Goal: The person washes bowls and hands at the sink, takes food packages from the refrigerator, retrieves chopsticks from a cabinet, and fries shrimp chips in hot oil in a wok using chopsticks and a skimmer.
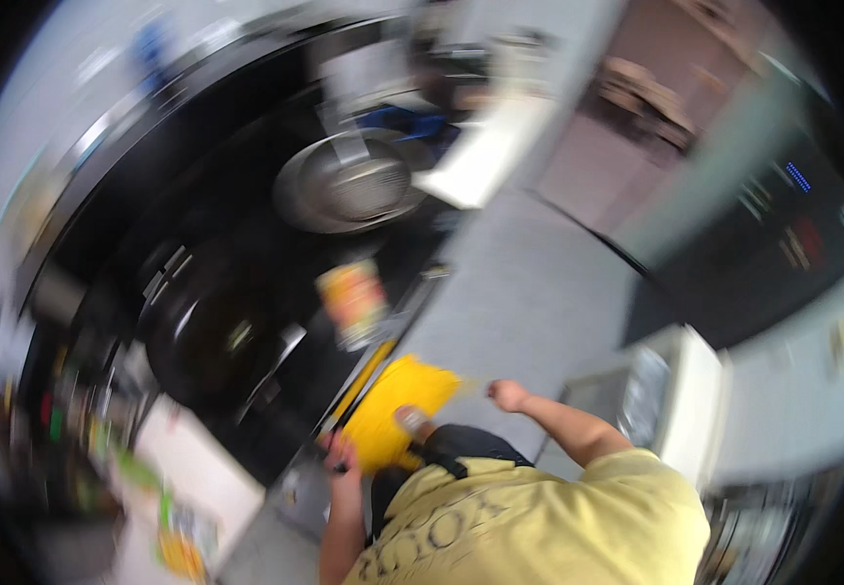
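The picture is heavily blurred. My left hand [340, 455] is closed around a dark, thin handle-like object, close to the front edge of a black cooktop [305, 263]. Away from the cooktop, over the floor, my right hand [508, 395] hangs with its fingers curled and nothing visible in it. A large dark wok [210, 329] stands on the cooktop, with a small light patch inside it. Farther back a metal strainer [370, 186] lies over a metal bowl. A yellow-and-red container [354, 296] stands near the cooktop's front edge.
A yellow mat [407, 387] lies on the floor by my feet. A white board or counter [202, 453] with packets beside it borders the cooktop at lower left. Open white storage [692, 409] stands at my right, with a dark appliance [751, 219] beyond it.
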Demonstrator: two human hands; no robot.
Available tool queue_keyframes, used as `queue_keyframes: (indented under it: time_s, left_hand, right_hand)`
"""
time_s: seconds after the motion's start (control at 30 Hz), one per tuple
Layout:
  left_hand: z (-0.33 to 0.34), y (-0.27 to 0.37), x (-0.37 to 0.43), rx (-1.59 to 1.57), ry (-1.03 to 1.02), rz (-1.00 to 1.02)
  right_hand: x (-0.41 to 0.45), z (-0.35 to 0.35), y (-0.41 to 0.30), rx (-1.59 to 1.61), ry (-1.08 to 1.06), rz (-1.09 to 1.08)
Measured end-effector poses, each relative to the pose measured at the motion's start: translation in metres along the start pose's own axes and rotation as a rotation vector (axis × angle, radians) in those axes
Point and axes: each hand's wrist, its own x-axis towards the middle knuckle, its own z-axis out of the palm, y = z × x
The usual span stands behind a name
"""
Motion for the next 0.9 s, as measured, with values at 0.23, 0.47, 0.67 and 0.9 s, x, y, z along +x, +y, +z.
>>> queue_keyframes:
  time_s: [0.23, 0.47, 0.67, 0.9]
  left_hand:
    - [-0.054, 0.024, -0.052, 0.617, -0.063, -0.513]
    - [0.101, -0.134, -0.131, 1.334, -0.660, -0.670]
    - [0.146, -0.241, -0.212, 1.637, -1.108, -0.681]
    - [0.142, -0.285, -0.261, 1.909, -1.392, -0.427]
  right_hand:
    - [-0.157, 0.050, -0.029, 0.244, 0.258, 0.218]
    - [-0.298, 0.051, -0.006, 0.343, 0.390, 0.498]
    - [-0.424, 0.004, 0.056, 0.463, 0.640, 0.836]
    - [-0.459, 0.015, 0.115, 1.007, 0.903, 0.291]
